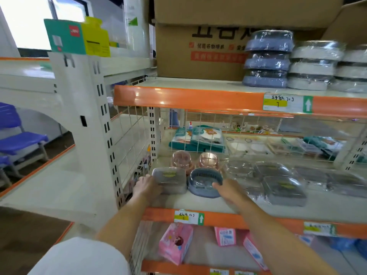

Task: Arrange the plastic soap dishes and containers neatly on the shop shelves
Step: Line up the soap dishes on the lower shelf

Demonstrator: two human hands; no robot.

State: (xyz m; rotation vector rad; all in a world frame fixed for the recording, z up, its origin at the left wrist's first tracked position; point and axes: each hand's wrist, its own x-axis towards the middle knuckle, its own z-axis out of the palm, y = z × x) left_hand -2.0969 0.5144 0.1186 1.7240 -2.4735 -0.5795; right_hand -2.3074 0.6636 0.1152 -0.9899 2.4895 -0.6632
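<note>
Reaching onto the middle shelf (198, 207), we press our left hand (146, 188) against the left end of a grey rectangular plastic soap dish with a clear lid and yellow sticker (169, 182), fingers curled along its side. Our right hand (228, 190) lies flatter, fingers fairly straight, touching the right rim of a blue oval plastic soap dish with a slotted wall (204, 184). The two dishes sit just beside each other near the shelf's front left corner.

Behind them stand two pink translucent plastic containers (181, 158), side by side. To the right, more grey lidded soap dishes in clear wrap (284, 188) lie spread loosely across the shelf, some overlapping. A white wire grid (238, 133) backs this row, with teal packets (200, 137) beyond it.

On the shelf above, stacks of wrapped blue-grey dishes (268, 60) and white dishes (313, 66) stand in front of a brown cardboard box (198, 50). Below our arms, pink boxed goods (175, 243) rest on the lower shelf. Purple chairs (21, 139) show far left.
</note>
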